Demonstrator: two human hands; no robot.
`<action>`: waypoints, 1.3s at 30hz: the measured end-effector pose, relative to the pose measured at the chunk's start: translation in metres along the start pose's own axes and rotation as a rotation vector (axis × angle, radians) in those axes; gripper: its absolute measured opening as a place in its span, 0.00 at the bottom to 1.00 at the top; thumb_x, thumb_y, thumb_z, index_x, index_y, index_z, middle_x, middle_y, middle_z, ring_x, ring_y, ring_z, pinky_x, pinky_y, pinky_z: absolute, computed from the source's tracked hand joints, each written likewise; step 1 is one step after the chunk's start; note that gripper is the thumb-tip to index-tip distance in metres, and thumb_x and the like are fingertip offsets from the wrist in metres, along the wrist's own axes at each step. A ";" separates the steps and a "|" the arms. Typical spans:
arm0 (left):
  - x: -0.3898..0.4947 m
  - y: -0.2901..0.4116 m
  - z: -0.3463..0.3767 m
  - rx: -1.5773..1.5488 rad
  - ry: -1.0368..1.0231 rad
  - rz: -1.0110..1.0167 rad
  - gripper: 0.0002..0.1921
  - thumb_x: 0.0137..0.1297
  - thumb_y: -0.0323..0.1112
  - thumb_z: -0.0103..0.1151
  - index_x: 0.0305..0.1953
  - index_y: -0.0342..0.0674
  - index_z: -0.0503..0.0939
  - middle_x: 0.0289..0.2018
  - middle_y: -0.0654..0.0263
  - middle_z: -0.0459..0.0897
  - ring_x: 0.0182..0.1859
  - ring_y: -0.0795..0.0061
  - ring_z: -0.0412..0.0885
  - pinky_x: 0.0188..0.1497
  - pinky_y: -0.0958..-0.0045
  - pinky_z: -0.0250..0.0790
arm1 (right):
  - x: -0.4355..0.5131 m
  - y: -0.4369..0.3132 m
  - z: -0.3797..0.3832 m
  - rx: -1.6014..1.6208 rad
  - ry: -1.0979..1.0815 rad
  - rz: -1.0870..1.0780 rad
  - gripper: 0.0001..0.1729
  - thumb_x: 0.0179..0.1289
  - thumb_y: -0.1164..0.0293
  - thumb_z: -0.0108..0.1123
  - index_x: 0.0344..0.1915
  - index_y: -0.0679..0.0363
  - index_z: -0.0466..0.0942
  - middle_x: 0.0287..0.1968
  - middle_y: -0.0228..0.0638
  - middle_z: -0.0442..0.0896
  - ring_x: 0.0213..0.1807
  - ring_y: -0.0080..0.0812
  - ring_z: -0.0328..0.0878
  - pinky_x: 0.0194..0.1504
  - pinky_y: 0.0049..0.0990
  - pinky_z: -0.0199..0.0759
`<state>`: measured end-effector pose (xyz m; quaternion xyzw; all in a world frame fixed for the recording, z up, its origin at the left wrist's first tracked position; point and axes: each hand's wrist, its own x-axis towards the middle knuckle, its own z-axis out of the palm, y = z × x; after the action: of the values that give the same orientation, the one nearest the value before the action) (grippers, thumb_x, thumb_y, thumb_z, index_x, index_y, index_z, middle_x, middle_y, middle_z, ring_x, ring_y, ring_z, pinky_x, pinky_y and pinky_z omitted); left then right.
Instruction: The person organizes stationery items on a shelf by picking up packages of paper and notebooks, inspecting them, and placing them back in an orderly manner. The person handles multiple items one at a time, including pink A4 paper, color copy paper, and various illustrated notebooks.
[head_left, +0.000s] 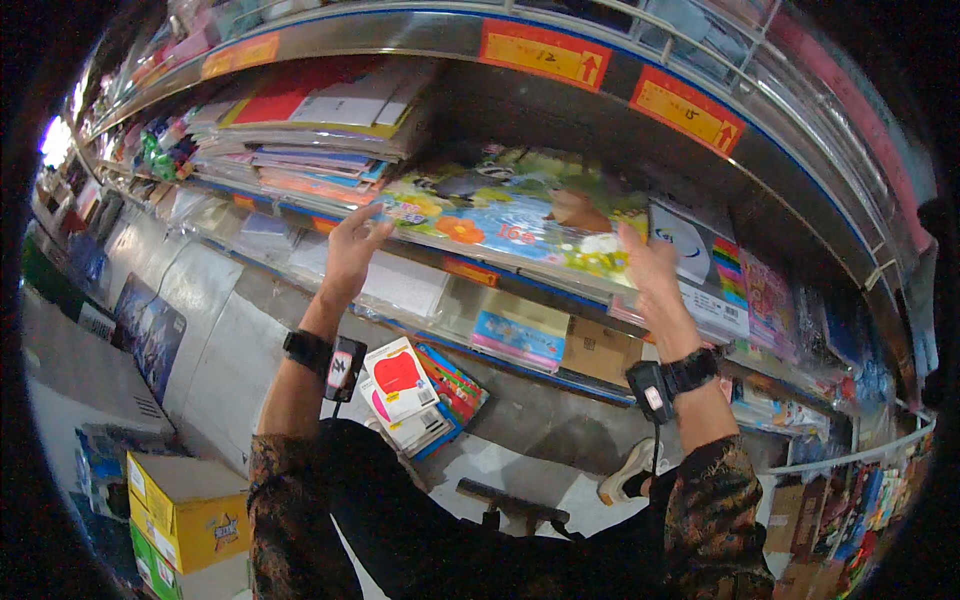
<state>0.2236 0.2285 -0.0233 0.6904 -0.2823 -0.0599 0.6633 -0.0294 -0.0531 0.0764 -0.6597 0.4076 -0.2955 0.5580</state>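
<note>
A large glossy pad printed with cartoon animals, flowers and water lies on the middle shelf in front of me. My left hand is at its near left corner, thumb and fingers against the edge. At the right edge, my right hand has its thumb along the side of the pad; that hand is slightly blurred. The pad spans the gap between both hands, and its far part falls in shadow under the shelf above. How many sheets or pads lie beneath it is hidden.
Stacked paper packs rise left of the pad. A dark box lies to its right. Below is a lower shelf with a cardboard box. Booklets lie on the floor, and a yellow carton stands lower left.
</note>
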 end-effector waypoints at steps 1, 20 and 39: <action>-0.003 -0.006 0.002 0.144 0.020 0.086 0.20 0.57 0.34 0.58 0.51 0.33 0.73 0.47 0.57 0.70 0.40 0.75 0.75 0.42 0.76 0.68 | 0.002 0.001 0.005 -0.022 -0.061 -0.045 0.21 0.52 0.63 0.64 0.37 0.72 0.76 0.34 0.38 0.80 0.32 0.27 0.75 0.34 0.26 0.69; 0.031 -0.014 0.061 0.647 0.209 0.295 0.08 0.53 0.29 0.57 0.35 0.38 0.82 0.38 0.64 0.79 0.46 0.64 0.74 0.46 0.67 0.66 | 0.019 0.015 0.021 -1.040 -0.437 -0.578 0.24 0.50 0.62 0.62 0.43 0.69 0.75 0.45 0.56 0.75 0.47 0.52 0.72 0.50 0.36 0.65; 0.013 0.000 0.058 0.839 0.053 0.370 0.33 0.42 0.41 0.69 0.52 0.38 0.70 0.58 0.43 0.58 0.62 0.46 0.54 0.60 0.54 0.52 | 0.164 -0.014 0.124 -1.168 -0.395 -0.533 0.32 0.59 0.51 0.50 0.53 0.65 0.68 0.54 0.55 0.69 0.59 0.49 0.64 0.58 0.37 0.57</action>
<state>0.2078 0.1708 -0.0260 0.8385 -0.3836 0.1967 0.3332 0.1590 -0.1329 0.0547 -0.9730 0.2141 -0.0278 0.0814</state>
